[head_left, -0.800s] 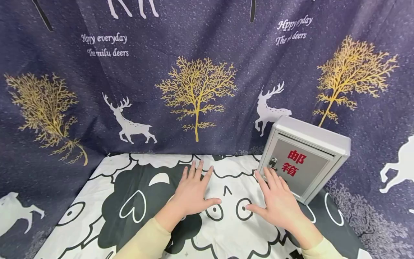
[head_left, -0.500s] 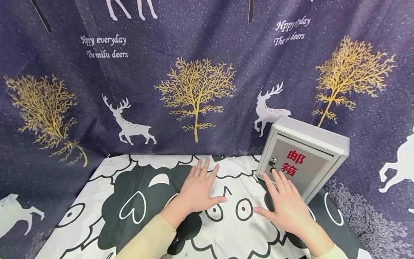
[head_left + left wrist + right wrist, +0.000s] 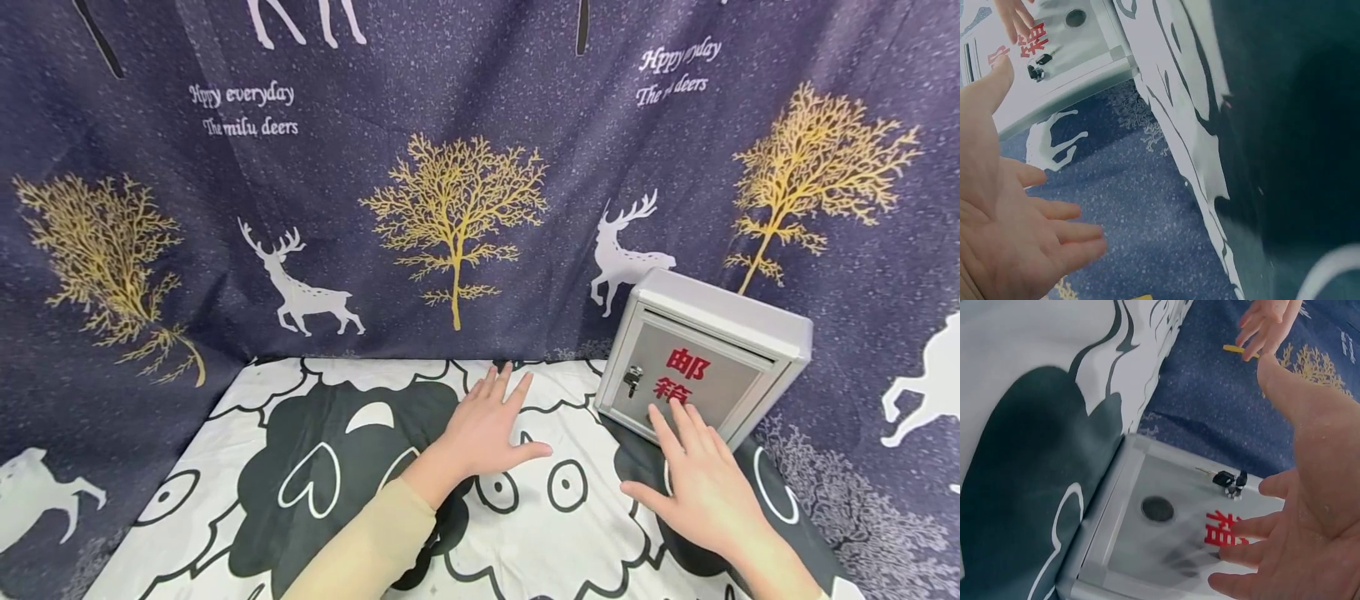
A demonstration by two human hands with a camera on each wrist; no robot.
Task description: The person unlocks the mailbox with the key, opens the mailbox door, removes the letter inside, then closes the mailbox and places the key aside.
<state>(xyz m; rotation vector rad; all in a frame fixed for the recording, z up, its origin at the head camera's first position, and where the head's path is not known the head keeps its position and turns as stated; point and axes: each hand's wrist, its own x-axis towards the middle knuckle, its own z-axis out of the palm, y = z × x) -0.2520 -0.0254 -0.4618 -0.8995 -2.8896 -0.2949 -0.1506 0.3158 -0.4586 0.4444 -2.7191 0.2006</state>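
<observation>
A silver metal mailbox [image 3: 726, 304] with red characters on its door stands at the right of the cloth-covered table. Keys [image 3: 1222, 479] hang at the lock [image 3: 633, 377] on the door's left side. My right hand [image 3: 708, 492], fingers spread and straight, is in front of the mailbox and overlaps the lower door in the head view; it holds nothing. Left of the mailbox, my left hand [image 3: 487, 429] hovers over the cloth with fingers extended and nothing in it. A round dark hole [image 3: 1157, 509] shows low on the door in the right wrist view.
The tablecloth [image 3: 517, 533] has black and white cartoon sheep. Behind it hangs a dark blue curtain [image 3: 337, 192] with deer and golden trees, close behind the mailbox.
Both hands have moved to the right, the left also slightly up in view and the right lower. The lock on the door is now uncovered by the right fingers. The mailbox stays put.
</observation>
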